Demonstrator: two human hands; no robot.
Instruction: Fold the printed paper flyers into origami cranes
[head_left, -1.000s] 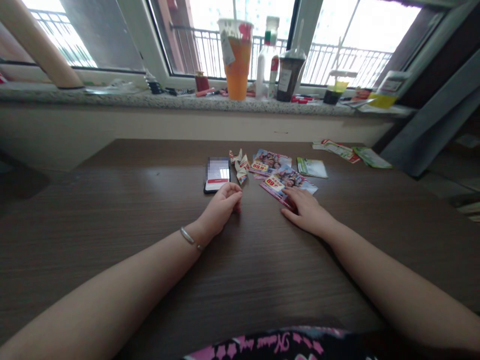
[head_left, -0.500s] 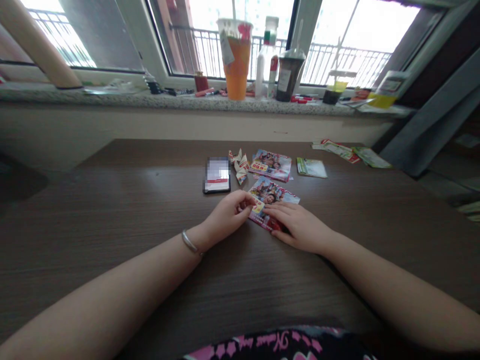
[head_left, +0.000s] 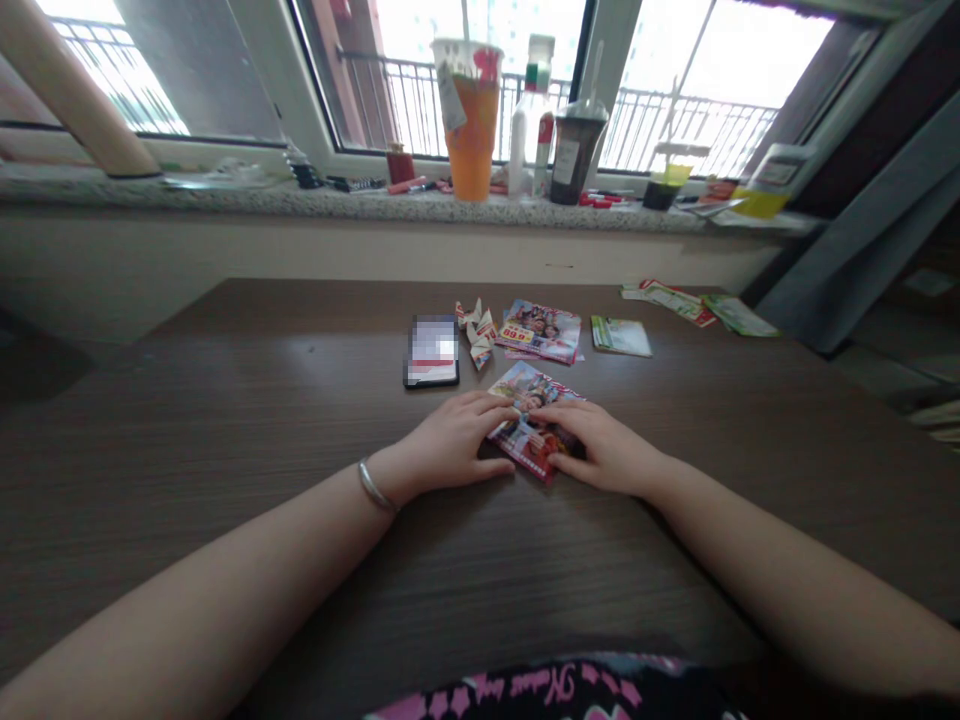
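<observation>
A colourful printed paper sheet [head_left: 534,455] lies flat and slightly turned on the brown table, its middle partly covered by my fingers. From the left, my left hand [head_left: 466,438] rests with fingers stretched over the sheet's left edge and the thumb apart on the tabletop. My right hand [head_left: 600,445] lies on the sheet's right part, fingers extended and thumb spread below. The fingertips of both hands nearly meet at the middle of the paper. Just beyond are a folded paper star-like shape [head_left: 478,333] and a stack of similar printed sheets [head_left: 541,332].
A phone [head_left: 432,352] with a blurred screen lies left of the folded paper. Green-and-white papers [head_left: 622,337] and more leaflets [head_left: 679,302] lie at the back right. On the windowsill [head_left: 247,200] stand an orange drink cup [head_left: 472,140], a dark cup [head_left: 576,155] and bottles.
My left hand has gone from a pinch at the sheet's left corner to lying flat with fingers stretched. The sheet has shifted slightly toward me, and its yellow price patch no longer shows.
</observation>
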